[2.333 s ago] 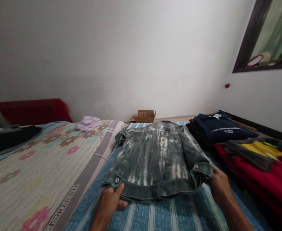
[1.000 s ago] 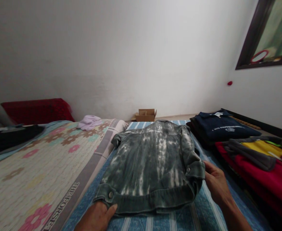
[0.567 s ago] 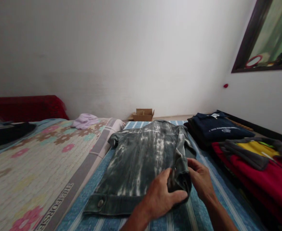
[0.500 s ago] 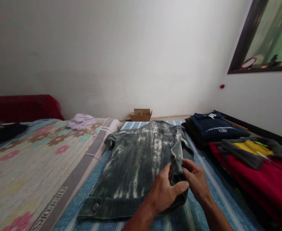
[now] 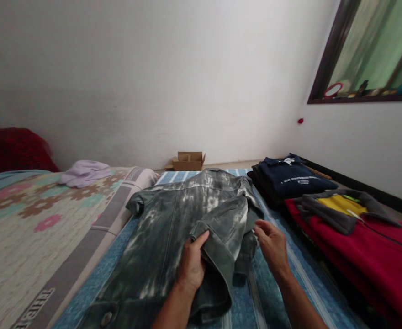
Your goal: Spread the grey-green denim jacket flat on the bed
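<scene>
A dark grey-green denim jacket (image 5: 160,228) with whitish bleached streaks lies back side up, its hem with a metal button towards me. My left hand (image 5: 192,265) is closed on the jacket's right sleeve near its cuff, thumb on top. That sleeve is folded across the jacket's back, and a loose flap of cloth curves below it. At the jacket's right edge, my right hand (image 5: 272,246) has its fingers bent together, the tips next to the cloth. Whether any fabric is pinched there I cannot make out.
Under the jacket is a blue striped sheet (image 5: 290,278). To the right lie a folded navy top (image 5: 293,178) and a red garment with grey collar (image 5: 365,242). A flowered bedcover (image 5: 26,246) with a lilac cloth (image 5: 84,173) is at left. A cardboard box (image 5: 188,162) stands by the wall.
The sleeve has swung left from the jacket's right side onto its back, carried by my left hand. My hands have moved apart, and the view has turned slightly right.
</scene>
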A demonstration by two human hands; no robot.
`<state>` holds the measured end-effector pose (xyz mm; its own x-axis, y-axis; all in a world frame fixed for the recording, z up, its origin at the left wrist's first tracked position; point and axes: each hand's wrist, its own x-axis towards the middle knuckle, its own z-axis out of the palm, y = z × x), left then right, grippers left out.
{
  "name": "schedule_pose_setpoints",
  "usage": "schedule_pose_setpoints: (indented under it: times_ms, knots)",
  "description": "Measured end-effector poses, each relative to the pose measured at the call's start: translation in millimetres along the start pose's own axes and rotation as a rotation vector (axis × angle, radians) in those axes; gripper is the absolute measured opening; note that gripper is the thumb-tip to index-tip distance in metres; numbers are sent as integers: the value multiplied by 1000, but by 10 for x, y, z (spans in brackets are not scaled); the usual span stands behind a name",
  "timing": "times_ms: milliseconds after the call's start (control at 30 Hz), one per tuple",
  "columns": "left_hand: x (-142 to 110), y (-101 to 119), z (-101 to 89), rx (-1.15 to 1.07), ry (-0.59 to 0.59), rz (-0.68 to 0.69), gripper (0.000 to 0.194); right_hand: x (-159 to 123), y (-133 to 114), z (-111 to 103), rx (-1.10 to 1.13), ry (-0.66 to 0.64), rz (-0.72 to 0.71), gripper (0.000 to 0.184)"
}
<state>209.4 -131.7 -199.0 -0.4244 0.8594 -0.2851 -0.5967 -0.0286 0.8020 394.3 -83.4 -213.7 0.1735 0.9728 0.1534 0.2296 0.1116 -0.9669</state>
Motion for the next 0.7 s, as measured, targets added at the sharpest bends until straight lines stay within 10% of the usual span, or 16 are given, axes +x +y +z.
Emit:
schedule_pose_setpoints:
  times_ms: [133, 400, 700]
  knots:
    - [91, 110, -53, -192, 70, -201, 18, 223, 292, -160, -235, 118, 115, 49]
    - [215, 79, -207, -268, 58, -274, 25, 235, 406, -151, 143, 92, 436, 80]
    - [212, 43, -250, -298, 11, -309, 30, 140, 350, -98, 521, -146, 555, 35]
